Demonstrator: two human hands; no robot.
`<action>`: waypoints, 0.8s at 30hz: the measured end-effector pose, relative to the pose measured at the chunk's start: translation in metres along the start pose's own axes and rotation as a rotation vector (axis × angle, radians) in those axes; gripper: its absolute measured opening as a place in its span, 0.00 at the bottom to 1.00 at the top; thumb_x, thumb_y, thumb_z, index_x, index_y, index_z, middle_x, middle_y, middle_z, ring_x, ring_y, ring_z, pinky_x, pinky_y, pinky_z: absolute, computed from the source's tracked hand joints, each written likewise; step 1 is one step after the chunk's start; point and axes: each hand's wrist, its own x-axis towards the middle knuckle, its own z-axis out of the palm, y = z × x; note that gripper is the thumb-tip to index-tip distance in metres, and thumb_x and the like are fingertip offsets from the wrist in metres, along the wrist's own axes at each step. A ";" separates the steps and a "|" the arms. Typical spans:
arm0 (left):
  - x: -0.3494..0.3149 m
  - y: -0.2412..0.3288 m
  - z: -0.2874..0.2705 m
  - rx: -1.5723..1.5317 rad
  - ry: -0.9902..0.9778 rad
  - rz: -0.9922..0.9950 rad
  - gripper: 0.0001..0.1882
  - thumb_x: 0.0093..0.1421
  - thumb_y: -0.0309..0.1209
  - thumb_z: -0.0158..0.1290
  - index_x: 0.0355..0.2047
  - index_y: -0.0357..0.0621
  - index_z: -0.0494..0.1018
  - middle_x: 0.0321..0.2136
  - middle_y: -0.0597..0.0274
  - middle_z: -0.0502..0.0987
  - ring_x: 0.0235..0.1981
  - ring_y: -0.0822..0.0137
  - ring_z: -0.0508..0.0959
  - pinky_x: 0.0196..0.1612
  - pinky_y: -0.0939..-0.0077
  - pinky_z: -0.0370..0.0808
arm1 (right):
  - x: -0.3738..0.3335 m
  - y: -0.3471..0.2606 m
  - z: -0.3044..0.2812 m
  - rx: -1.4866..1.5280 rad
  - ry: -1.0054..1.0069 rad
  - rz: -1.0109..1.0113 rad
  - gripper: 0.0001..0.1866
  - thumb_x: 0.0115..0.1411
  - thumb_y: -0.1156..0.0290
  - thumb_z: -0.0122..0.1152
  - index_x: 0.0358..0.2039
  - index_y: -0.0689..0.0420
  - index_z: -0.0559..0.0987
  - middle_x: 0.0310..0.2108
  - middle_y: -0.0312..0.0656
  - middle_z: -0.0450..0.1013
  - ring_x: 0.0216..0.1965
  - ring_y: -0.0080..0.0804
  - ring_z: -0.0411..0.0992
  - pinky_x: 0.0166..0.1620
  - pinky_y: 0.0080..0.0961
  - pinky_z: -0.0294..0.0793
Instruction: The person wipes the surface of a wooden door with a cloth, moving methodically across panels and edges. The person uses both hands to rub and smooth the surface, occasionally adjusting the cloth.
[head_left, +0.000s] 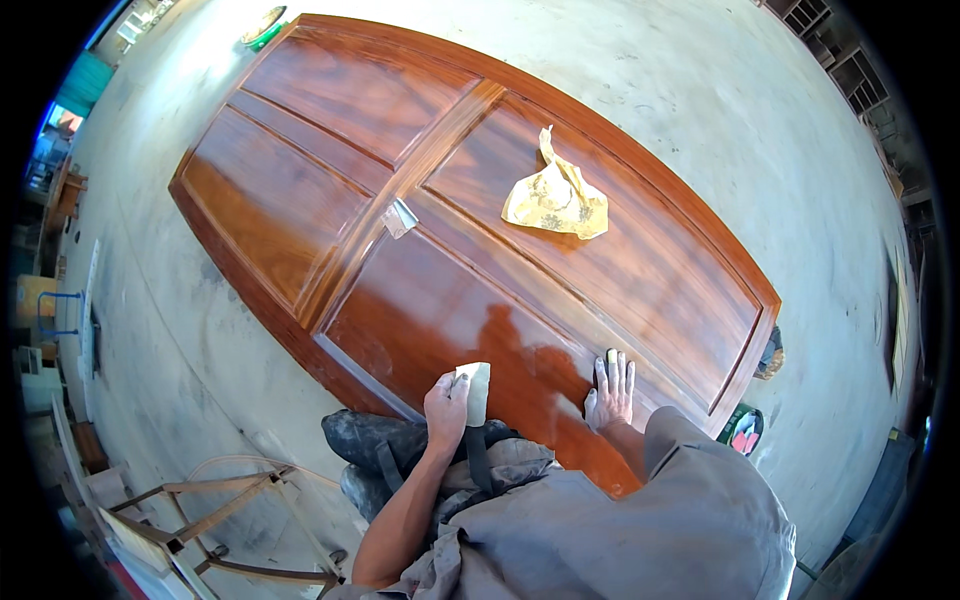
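Note:
A large varnished reddish-brown wooden door [640, 255] with recessed panels lies flat in front of me. My left hand [447, 408], closed at the near edge, pinches a small pale piece of sandpaper [477, 393], held upright. Palm down with fingers spread, my right hand [611, 395] rests on the door near the lower panel's right end; one finger has a pale wrap on it. A folded grey piece of sandpaper [399, 218] sits by the middle crosspiece. Farther off, a crumpled yellow patterned cloth [556, 196] lies on the upper right panel.
A grey concrete floor [690, 90] surrounds the door. Beyond its right end are a dark green container [741, 428] and a dark bundle [771, 355]. A green-rimmed basin [264, 30] stands at the far left corner. A wooden frame [225, 515] stands at lower left.

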 end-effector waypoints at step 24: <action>-0.013 -0.009 0.039 0.006 -0.374 0.070 0.13 0.72 0.26 0.49 0.49 0.29 0.77 0.38 0.52 0.83 0.36 0.67 0.80 0.44 0.70 0.77 | 0.066 -0.089 -0.040 1.603 -0.769 0.449 0.29 0.74 0.63 0.56 0.68 0.69 0.68 0.62 0.49 0.75 0.63 0.38 0.73 0.70 0.36 0.67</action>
